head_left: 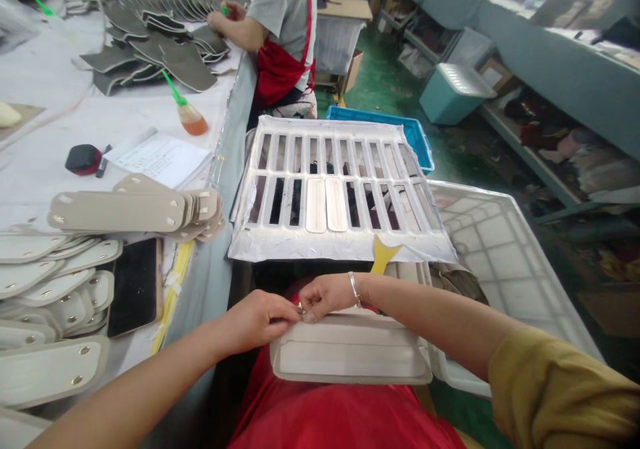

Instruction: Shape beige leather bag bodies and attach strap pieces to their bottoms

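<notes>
On my lap lies a cream, padded strip-shaped panel (350, 359) with rounded corners. My left hand (267, 316) pinches with thumb and forefinger near the panel's upper left corner. Close against it, my right hand (327, 296), with a bracelet (354, 289) on its wrist, is closed with curled fingers at the same spot. A tiny shiny piece shows between the fingertips; the fingers mostly hide it. Just beyond the hands stands a white slatted rack (345, 246), with two cream strips (316, 206) lying in its slots. A yellow forked piece (384, 254) sits at its near edge.
At left, the table holds stacked beige strips (115, 210), strips with metal eyelets (50, 369), a phone (134, 288), a paper pad (160, 158) and a glue bottle (193, 119). A co-worker (285, 22) sits ahead. A white crate (510, 282) stands at right.
</notes>
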Demonstrator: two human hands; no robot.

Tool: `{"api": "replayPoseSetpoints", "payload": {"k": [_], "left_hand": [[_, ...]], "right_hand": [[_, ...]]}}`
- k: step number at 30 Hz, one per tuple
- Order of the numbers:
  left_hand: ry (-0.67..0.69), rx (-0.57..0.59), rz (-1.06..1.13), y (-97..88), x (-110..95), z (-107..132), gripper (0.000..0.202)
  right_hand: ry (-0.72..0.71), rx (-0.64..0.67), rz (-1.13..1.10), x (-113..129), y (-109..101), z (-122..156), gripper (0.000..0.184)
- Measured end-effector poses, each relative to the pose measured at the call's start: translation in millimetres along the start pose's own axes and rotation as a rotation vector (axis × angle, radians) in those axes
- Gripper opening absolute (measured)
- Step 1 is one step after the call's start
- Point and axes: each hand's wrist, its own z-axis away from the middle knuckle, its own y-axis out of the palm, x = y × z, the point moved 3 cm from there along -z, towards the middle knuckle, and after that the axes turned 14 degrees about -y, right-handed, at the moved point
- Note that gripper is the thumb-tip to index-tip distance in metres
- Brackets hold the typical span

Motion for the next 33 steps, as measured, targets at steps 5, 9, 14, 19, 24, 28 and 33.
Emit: {"api": "replayPoseSetpoints", "payload": {"k": [5,9,14,19,24,28,33], "left_hand": [[0.016,-0.097,-0.153,4.0,-7.6,5.6,0.019],[0.061,-0.095,-0.359,8.6,-20.4,4.3,0.022],[0.088,-0.110,-0.571,14.2,-34.1,5.1,0.026],[0.027,-0.191,-0.770,27.8,-63.0,-0.3,0.020],[0.126,-0.360,-0.512,72.1,-105.6,-1.4,0.025],[0.125,-0.407,-0.448,119.4,-115.0,-0.9,0.029],[0.175,-0.479,-0.610,143.0,-114.8,-2.1,0.027]], "right_hand": [[-0.028,-0.010,0.079,5.4,-0.7,-7.6,0.034],[-0.017,-0.034,0.184,10.1,-1.1,22.2,0.024],[0.090,-0.111,0.289,-0.8,-1.3,95.8,0.022],[0.214,-0.324,0.522,11.4,10.3,141.8,0.017],[0.062,-0.733,0.916,43.3,75.5,180.0,0.012],[-0.073,-0.926,1.157,21.5,142.4,199.2,0.023],[-0.111,-1.231,1.317,-20.4,168.0,203.3,0.017]]}}
